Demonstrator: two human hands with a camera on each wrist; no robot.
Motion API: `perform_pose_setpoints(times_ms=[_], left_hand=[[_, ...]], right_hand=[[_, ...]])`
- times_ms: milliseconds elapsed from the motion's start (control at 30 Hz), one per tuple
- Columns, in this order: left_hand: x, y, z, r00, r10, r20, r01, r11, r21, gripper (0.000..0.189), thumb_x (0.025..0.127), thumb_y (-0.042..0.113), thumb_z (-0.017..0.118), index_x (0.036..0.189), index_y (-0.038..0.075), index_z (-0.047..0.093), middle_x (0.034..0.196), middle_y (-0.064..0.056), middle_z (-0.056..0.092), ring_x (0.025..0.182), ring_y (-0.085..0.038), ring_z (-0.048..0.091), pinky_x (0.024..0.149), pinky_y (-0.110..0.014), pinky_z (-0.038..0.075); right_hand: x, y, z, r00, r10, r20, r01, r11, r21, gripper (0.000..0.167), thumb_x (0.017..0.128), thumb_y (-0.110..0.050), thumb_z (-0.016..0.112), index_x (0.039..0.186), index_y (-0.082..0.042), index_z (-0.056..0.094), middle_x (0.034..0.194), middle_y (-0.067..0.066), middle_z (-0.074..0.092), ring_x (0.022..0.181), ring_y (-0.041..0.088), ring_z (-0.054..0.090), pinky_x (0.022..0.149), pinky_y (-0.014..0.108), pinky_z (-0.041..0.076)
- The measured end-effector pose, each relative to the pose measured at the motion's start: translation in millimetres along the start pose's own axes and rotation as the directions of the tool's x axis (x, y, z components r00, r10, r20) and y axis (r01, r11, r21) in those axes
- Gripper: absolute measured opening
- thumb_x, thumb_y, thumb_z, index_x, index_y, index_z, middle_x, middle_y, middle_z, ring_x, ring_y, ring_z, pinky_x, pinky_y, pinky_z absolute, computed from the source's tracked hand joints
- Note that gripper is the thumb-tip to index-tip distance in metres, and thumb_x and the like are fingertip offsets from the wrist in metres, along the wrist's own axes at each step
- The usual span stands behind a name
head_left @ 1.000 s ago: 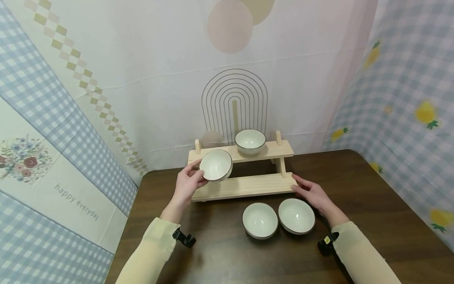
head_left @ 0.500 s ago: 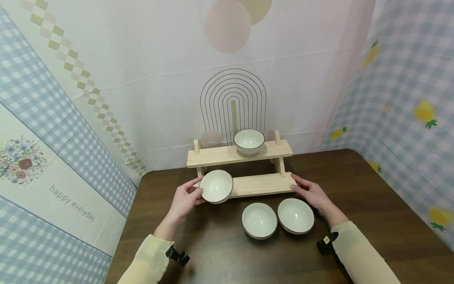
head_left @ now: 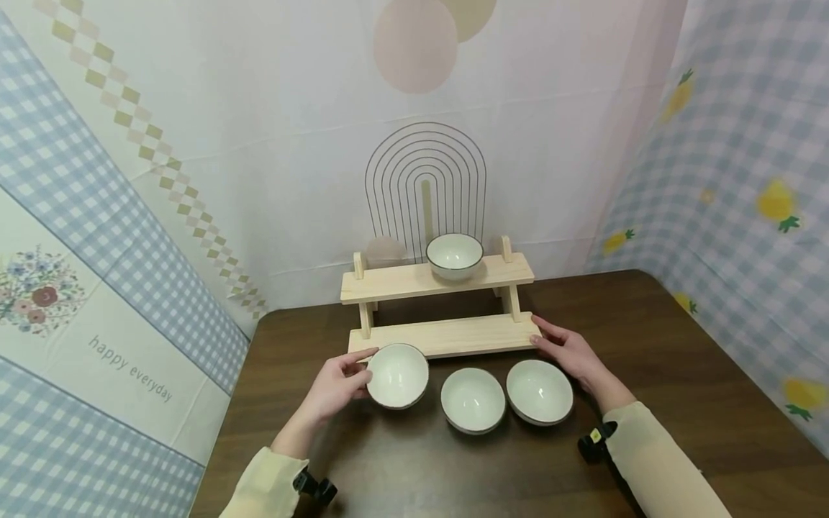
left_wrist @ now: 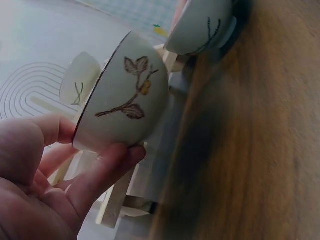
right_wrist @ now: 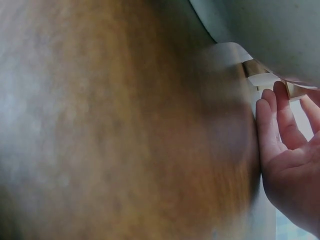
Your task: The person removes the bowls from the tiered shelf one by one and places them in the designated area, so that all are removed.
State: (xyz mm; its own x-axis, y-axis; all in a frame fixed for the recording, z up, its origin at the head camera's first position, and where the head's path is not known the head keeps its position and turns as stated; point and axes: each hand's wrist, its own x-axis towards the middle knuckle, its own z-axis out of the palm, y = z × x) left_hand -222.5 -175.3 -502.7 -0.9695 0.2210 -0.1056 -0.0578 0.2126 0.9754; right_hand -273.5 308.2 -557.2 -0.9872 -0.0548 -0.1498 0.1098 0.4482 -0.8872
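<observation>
My left hand point(head_left: 338, 386) pinches the left rim of a white bowl point(head_left: 398, 375) with a dark edge, thumb near the rim and fingers beneath. In the left wrist view this bowl point(left_wrist: 131, 92) shows a brown leaf sprig on its side and hangs close over the table, tilted in that view. A two-tier wooden rack point(head_left: 447, 335) stands behind it. At the right end of the rack's lower shelf, my right hand point(head_left: 571, 354) holds the board between thumb and fingers. In the right wrist view, a bowl point(right_wrist: 270, 35) partly covers the right hand's point(right_wrist: 292, 145) fingertips.
Two more white bowls, a middle one point(head_left: 473, 401) and a right one point(head_left: 540, 392), sit side by side on the brown table point(head_left: 401, 475) before the rack. Another bowl point(head_left: 455, 257) rests on the upper shelf. A printed cloth point(head_left: 311, 180) hangs behind.
My left hand has brought its bowl from in front of the upper shelf down and toward me, left of the two table bowls. The right hand keeps its place at the rack.
</observation>
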Motion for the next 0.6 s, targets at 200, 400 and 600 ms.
perform_pose_setpoints(times_ms=[200,400,600], left_hand=[[-5.8,-6.0,-3.2,0.993,0.005,0.119,-0.009,0.999,0.038,0.047,0.097,0.000,0.066,0.144,-0.005,0.064,0.099,-0.013,0.068,0.086,-0.018,0.067,0.075,-0.035,0.066],[-9.4,-8.5,-5.6,0.971,-0.013,0.237,0.003,0.999,0.044,0.048,0.097,-0.002,0.065,0.145,-0.007,0.062,0.103,-0.013,0.068,0.087,-0.018,0.068,0.075,-0.035,0.065],[-9.6,-8.1,-7.1,0.963,-0.033,0.267,0.010,0.996,0.087,0.048,0.096,-0.001,0.064,0.144,-0.002,0.066,0.096,-0.010,0.065,0.087,-0.019,0.068,0.075,-0.036,0.066]], right_hand=[[-0.4,-0.7,0.2,1.000,-0.021,-0.002,0.021,1.000,-0.004,0.074,0.104,-0.051,0.068,0.166,-0.022,0.041,0.156,0.025,0.049,0.136,0.035,0.052,0.104,0.036,0.054],[-1.1,-1.7,0.2,1.000,-0.023,0.005,0.023,1.000,0.003,0.075,0.103,-0.051,0.069,0.166,-0.022,0.041,0.157,0.026,0.047,0.137,0.035,0.052,0.103,0.034,0.054],[-2.4,-3.8,-0.6,1.000,-0.023,0.009,0.023,1.000,-0.004,0.074,0.105,-0.049,0.068,0.167,-0.021,0.039,0.166,0.024,0.040,0.145,0.038,0.048,0.111,0.046,0.051]])
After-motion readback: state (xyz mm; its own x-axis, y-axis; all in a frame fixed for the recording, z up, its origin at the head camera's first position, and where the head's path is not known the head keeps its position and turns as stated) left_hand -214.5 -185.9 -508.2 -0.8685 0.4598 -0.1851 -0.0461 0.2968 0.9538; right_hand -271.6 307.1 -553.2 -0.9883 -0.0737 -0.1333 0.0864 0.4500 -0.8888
